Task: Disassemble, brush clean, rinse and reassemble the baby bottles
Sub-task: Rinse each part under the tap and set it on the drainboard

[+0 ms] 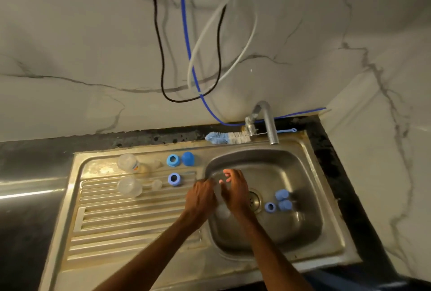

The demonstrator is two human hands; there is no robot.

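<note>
Forearms from both sides cross the near rim of the steel sink (333,232) and meet over the left part of its basin. Left of the basin, the ribbed drainboard (130,220) carries loose parts at its far end.

I read my left hand (200,197) as holding something. Its fingers curl in against a faint clear bottle (222,212) that shows between the two wrists, with its long axis running roughly near to far. My right hand (235,194) sits just right of that bottle with fingers loosely parted and tips pointing far. The blur stops me telling whether it grips the bottle or only steadies it.

What matters for brushing is the bottle brush (224,138). It lies on the far ledge, well apart from both hands and straight beyond them. Its long axis runs left to right, with the bristle head to the left and the thin handle passing behind the tap (268,122) towards the right. My right hand is the nearer to that handle, so I judge it should make the reach.

Two more bottle bodies (128,162), two blue rings (172,160) and a blue cap (187,158) wait on the drainboard. Three blue pieces (281,195) lie in the basin right of the drain (254,199).
</note>
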